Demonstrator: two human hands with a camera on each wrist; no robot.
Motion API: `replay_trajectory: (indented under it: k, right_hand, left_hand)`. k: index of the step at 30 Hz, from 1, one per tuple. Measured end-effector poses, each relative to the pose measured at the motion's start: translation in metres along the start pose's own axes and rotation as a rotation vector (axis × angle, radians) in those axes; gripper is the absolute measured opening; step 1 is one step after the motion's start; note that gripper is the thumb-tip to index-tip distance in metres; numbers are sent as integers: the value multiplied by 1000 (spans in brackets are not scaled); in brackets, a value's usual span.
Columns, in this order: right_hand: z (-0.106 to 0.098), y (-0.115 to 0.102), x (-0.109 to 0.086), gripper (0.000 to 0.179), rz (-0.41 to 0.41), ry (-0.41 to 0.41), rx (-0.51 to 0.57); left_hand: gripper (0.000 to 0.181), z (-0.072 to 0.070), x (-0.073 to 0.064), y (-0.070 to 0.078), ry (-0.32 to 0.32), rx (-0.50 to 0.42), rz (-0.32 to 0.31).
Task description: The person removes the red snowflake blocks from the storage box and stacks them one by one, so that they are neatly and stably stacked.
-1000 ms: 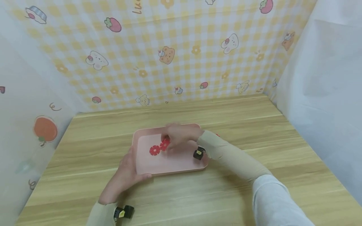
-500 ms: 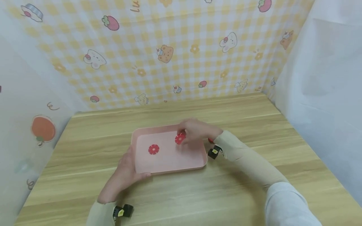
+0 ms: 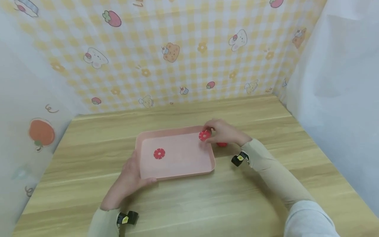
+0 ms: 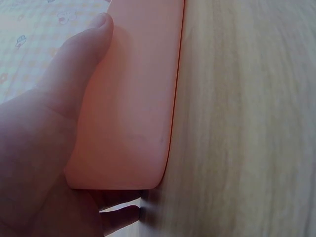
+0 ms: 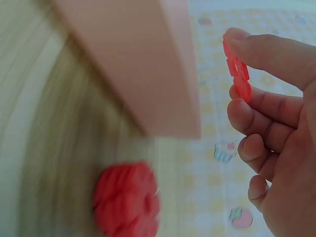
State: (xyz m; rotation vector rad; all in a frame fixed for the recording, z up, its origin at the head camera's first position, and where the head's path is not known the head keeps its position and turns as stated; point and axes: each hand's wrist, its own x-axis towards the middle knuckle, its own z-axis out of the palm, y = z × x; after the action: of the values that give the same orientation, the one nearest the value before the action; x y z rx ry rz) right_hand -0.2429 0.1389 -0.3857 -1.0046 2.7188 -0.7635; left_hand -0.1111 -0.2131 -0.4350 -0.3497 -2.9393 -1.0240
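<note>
A pink tray lies on the table with one red notched plastic disc flat on its floor, left of centre. My left hand holds the tray's near left corner, thumb along the front wall and fingers round the side. Above the tray's far right corner, my right hand pinches a second red disc between thumb and index finger; its other fingers curl loosely. A stack of red discs stands on the table just outside the tray's right wall, partly covered by the right hand in the head view.
The tray's raised rim stands between its floor and the stack. Wood-grain tabletop surrounds the tray. A yellow checked cloth hangs at the back, with white sheets at the sides.
My right hand has moved right across the tray with the pinched disc, from beside the other disc to the far right corner. The stack has come into view. My left hand keeps its hold.
</note>
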Motion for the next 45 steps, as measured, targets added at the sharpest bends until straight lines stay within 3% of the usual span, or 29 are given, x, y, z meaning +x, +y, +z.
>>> replay_trajectory:
  k: [5, 17, 26, 45]
  right_hand:
    - [0, 16, -10, 35, 22, 40, 16]
    - [10, 45, -43, 41, 168, 82, 7]
    - [17, 52, -53, 42, 162, 109, 5]
    - [11, 49, -54, 48, 135, 128, -8]
  left_hand:
    - [122, -2, 1, -1, 18, -18, 37]
    - [123, -1, 1, -2, 1, -16, 14]
    - [124, 0, -1, -3, -18, -12, -27]
    - [120, 1, 1, -4, 12, -10, 13]
